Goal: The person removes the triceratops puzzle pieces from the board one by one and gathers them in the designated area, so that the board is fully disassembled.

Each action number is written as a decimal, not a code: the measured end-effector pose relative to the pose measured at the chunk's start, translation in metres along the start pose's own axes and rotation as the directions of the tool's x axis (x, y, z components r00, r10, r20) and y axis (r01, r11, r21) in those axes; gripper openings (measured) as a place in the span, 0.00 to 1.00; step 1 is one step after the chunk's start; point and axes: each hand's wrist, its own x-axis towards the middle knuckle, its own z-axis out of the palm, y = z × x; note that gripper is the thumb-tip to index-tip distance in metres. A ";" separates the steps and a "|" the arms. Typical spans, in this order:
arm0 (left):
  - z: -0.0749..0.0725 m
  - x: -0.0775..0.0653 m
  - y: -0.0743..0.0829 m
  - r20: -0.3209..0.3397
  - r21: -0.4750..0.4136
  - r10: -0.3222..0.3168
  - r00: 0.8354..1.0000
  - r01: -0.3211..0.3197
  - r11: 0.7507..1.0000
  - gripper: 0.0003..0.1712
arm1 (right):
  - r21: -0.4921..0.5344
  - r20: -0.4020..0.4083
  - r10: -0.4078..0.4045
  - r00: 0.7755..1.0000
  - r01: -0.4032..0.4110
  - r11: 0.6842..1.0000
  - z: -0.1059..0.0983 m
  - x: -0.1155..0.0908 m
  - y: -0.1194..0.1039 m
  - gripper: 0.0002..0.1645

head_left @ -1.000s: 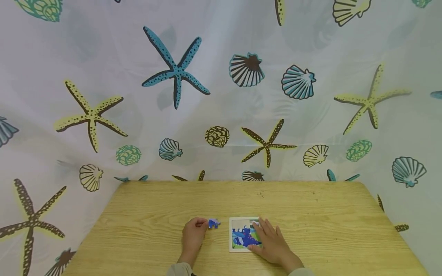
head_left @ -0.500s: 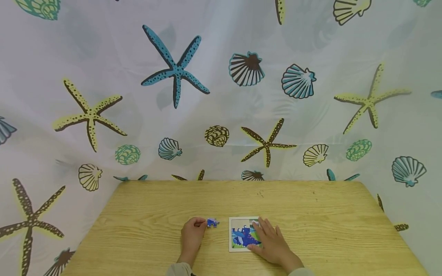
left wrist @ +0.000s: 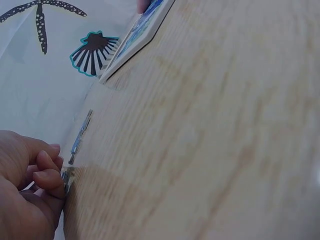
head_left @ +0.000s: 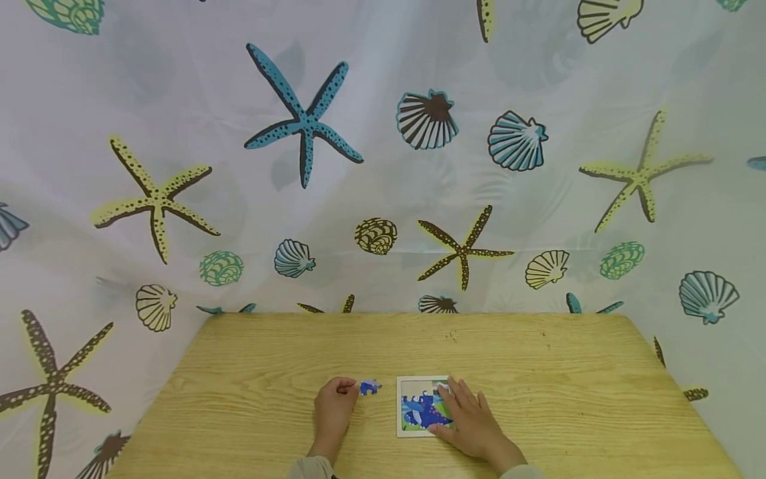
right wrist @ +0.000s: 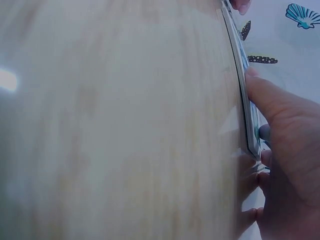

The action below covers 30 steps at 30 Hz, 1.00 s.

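My left hand point(head_left: 335, 406) pinches a blue jigsaw piece point(head_left: 370, 387) between thumb and fingertips, left of the puzzle. In the left wrist view, the piece point(left wrist: 80, 137) shows nearly edge-on by the fingertips of the left hand point(left wrist: 32, 185). A white-rimmed square puzzle tray point(head_left: 399, 407) holds a partly filled picture of a blue dinosaur. Its bare backing shows in the upper left part. Across the right side of the tray lies my right hand point(head_left: 473, 420), fingers spread, covering that part. The right wrist view shows the thumb of the right hand point(right wrist: 290, 135) on the tray.
A wood-grain table point(head_left: 269, 352) lies under both hands and extends to the back and sides. White cloth point(head_left: 383, 193) printed with starfish and shells hangs behind the table and along both sides.
The jigsaw piece at my left fingertips has shifted slightly and looks a little turned. My right hand and the tray stay where they were.
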 end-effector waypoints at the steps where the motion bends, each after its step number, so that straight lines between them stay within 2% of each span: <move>1: 0.000 0.000 0.001 0.001 -0.001 -0.002 1.000 0.002 1.000 0.03 | -0.001 -0.001 0.000 1.000 0.000 1.000 0.000 0.000 0.001 0.47; 5: 0.002 -0.002 0.006 0.033 -0.021 -0.012 0.999 0.012 1.000 0.04 | -0.006 -0.007 0.001 1.000 -0.001 1.000 0.002 0.001 0.003 0.47; 11: 0.008 -0.005 0.012 0.125 -0.062 -0.005 0.992 0.013 0.998 0.04 | 0.001 -0.021 0.013 1.000 -0.013 1.000 0.002 0.002 0.003 0.51; 16: 0.017 -0.009 0.018 0.169 -0.057 0.008 0.986 0.002 0.998 0.04 | 0.017 -0.027 0.010 1.000 -0.009 1.000 0.003 0.002 0.003 0.53; 20: 0.028 -0.013 0.024 0.206 -0.088 0.015 0.978 0.003 0.996 0.04 | 0.015 -0.037 0.014 0.999 -0.013 1.000 0.003 0.003 0.004 0.53; 22: 0.033 -0.015 0.027 0.246 -0.122 0.014 0.969 0.017 0.992 0.05 | 0.017 -0.044 0.019 0.999 -0.018 1.000 0.004 0.003 0.004 0.53; 27: 0.047 -0.020 0.036 0.365 -0.204 0.002 0.931 0.078 0.976 0.07 | 0.022 -0.044 0.019 0.999 -0.018 1.000 0.005 0.003 0.006 0.54; 30: 0.053 -0.022 0.042 0.408 -0.222 0.015 0.913 0.084 0.971 0.07 | 0.020 -0.042 0.013 0.999 -0.013 1.000 0.005 0.003 0.007 0.54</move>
